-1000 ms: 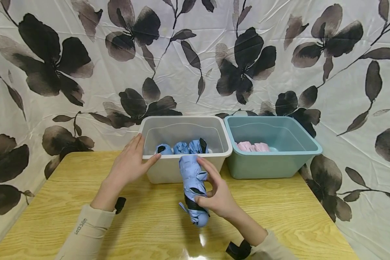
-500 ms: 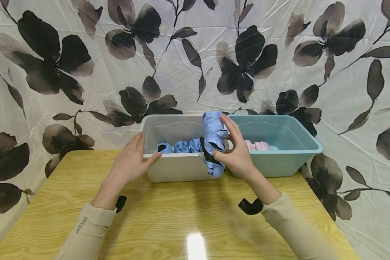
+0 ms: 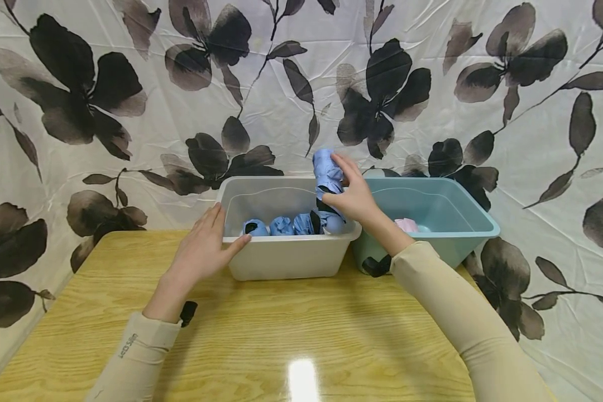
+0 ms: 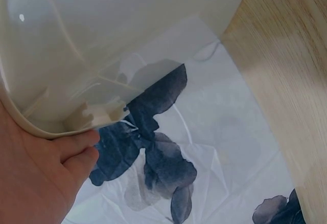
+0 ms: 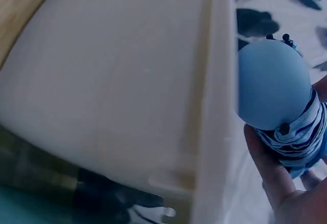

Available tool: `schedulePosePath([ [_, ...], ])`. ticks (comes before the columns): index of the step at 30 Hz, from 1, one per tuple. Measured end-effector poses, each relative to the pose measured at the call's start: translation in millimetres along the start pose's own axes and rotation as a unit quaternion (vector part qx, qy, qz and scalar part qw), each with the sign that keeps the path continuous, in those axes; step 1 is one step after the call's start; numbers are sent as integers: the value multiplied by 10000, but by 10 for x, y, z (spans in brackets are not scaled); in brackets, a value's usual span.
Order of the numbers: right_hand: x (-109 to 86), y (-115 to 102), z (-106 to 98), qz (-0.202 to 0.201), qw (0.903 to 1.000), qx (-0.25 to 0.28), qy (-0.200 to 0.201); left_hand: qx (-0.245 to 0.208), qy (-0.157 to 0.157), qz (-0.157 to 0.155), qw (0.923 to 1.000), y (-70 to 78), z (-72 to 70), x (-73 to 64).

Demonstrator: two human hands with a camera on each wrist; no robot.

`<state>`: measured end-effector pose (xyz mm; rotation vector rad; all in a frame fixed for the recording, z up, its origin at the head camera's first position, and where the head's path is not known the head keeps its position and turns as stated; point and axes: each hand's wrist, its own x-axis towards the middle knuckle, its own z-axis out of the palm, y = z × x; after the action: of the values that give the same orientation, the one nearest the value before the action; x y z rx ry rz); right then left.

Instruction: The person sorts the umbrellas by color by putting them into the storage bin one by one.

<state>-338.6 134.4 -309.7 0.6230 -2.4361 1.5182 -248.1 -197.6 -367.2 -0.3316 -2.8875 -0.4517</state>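
My right hand (image 3: 357, 198) grips a folded blue umbrella (image 3: 326, 167) with black patches, thumb on one side and fingers on the other. It is held upright at the right end of the white bin (image 3: 283, 259), its lower end inside the rim. In the right wrist view the umbrella's round pale-blue handle end (image 5: 275, 85) shows just past the bin's rim. Three more blue rolled umbrellas (image 3: 281, 226) stand in a row along the bin's front. My left hand (image 3: 198, 245) rests on the bin's front left corner, fingers straight along the side, thumb over the rim.
A teal bin (image 3: 452, 241) stands right beside the white one, with a pink bundle (image 3: 406, 224) inside, partly hidden by my right arm. Both sit at the back of a wood-grain table (image 3: 281, 329). A floral cloth (image 3: 301, 84) hangs close behind.
My right hand has carried the umbrella up and away from me, from in front of the white bin to over its right end. My left hand has stayed at the corner.
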Motion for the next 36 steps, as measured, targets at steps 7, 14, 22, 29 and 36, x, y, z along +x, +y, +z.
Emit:
schedulePosePath([
  [7,139,163,145,1053,9936,-272,-306,-7,52,32,10000,11,27,14],
  [14,231,287,328,1297,9894,-579,-318,-34,59,47,10000,18,17,22],
  [22,258,368,426,1532,9842,-520,-716,-42,16,65,10000,18,-1,10],
  [29,280,406,446,2104,9708,-442,-1061,-44,-3,7,10000,-6,-4,6],
  [36,284,456,500,1893,9600,-1155,-1708,-57,-5,-9,10000,-22,3,-8],
])
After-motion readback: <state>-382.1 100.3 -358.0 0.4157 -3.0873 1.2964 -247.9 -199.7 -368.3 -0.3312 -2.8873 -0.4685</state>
